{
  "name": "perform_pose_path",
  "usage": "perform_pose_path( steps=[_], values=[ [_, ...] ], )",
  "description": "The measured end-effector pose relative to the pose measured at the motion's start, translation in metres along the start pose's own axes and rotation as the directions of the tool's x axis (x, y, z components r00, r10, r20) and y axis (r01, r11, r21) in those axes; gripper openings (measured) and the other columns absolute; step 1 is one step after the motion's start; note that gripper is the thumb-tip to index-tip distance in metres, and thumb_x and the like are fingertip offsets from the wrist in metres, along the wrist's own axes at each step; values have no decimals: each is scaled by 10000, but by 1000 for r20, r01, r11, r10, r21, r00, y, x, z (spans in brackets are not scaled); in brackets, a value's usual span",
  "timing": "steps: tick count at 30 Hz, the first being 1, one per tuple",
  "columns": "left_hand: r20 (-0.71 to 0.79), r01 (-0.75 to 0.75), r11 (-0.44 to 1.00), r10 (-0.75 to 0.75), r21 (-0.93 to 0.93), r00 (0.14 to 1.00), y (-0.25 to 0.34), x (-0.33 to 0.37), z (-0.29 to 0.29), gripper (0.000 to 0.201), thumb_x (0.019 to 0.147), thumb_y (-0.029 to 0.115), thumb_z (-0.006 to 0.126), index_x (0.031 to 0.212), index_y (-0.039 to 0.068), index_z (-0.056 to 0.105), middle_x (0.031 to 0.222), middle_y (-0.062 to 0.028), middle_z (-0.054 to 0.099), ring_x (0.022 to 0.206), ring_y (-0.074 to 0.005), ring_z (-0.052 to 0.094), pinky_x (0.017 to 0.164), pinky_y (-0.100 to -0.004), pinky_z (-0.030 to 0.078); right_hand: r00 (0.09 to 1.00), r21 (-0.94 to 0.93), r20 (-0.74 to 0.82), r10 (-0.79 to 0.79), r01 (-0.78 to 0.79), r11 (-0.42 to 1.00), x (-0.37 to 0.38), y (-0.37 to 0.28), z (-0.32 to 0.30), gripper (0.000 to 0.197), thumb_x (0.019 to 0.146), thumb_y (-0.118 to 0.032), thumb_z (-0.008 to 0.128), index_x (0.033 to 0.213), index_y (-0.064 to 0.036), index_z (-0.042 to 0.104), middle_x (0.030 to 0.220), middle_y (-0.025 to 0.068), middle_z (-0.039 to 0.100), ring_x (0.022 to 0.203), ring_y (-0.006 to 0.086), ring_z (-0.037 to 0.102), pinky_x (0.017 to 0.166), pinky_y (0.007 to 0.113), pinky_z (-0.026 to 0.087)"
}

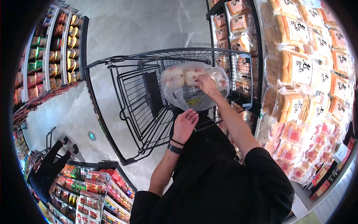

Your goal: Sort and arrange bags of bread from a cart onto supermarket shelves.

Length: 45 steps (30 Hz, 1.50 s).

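A translucent plastic bag point(172, 93) sits in the basket of a dark wire shopping cart point(130, 108). Packs of pale bread with red print lie in it, a middle pack point(192, 76) and others to its left and right. My right hand point(208, 85) reaches over the bag with its fingers curled in on the middle pack; part of the grip is hidden. Just below the bag's near edge, my left hand point(186, 126) is open, palm turned up and fingers stretched out, with nothing in it. A dark band and a watch are on that wrist.
Shelves of bagged bread loaves point(296, 69) rise close on the right, round red-labelled packs point(292, 142) below them. Shelves of packaged goods point(56, 52) stand at the far left, more point(93, 186) at lower left. A person in dark clothes point(46, 173) is beside those.
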State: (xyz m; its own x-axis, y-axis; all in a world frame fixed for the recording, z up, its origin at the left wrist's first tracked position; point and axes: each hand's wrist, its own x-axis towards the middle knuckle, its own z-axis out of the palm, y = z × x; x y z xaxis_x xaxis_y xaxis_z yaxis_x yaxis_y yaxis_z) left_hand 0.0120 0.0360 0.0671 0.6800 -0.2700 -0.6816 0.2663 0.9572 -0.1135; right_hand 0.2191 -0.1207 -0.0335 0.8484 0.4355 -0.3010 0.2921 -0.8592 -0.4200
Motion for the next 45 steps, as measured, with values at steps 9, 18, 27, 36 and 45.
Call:
perform_pose_path(
  steps=[9,18,27,36,45],
  values=[
    [-43,-108,994,108,14,993,-9,-11,-22,404,978,260,510,1268,-20,538,1217,-145,610,1174,-297,561,1089,-438,421,973,618,-46,225,-149,772,-118,-18,-95,307,840,-190,777,1062,5,691,895,126,721,814,182,673,761,334,523],
    [568,34,984,-129,176,813,-57,-15,-78,408,1007,324,452,1300,55,543,1209,-93,637,1169,-222,594,1078,-411,444,987,982,32,159,-61,180,-336,-44,-202,276,882,-129,745,1102,29,693,993,2,711,897,60,605,819,245,479],
    [339,29,878,-214,478,916,-259,-100,-8,552,1053,455,366,1406,49,489,1400,-153,561,1255,-326,559,1067,-481,463,955,886,-141,260,239,-398,-558,66,-187,376,909,-127,692,1255,-20,590,1132,49,674,979,140,650,862,265,518],
    [218,189,748,-409,637,886,-415,-184,-14,593,1050,465,371,1469,49,416,1477,-147,489,1339,-315,488,1126,-496,403,533,824,-332,778,565,-35,-714,63,-198,490,988,-146,629,1416,-4,436,1113,72,659,916,107,626,809,261,505],
    [180,289,697,-516,656,838,-472,-199,-22,594,1046,480,379,1478,74,409,1487,-115,484,1345,-287,481,1123,-469,407,247,805,-577,778,9,594,-774,75,-170,312,999,-200,611,1209,14,523,1042,36,579,867,80,523,724,231,429]
  ],
)
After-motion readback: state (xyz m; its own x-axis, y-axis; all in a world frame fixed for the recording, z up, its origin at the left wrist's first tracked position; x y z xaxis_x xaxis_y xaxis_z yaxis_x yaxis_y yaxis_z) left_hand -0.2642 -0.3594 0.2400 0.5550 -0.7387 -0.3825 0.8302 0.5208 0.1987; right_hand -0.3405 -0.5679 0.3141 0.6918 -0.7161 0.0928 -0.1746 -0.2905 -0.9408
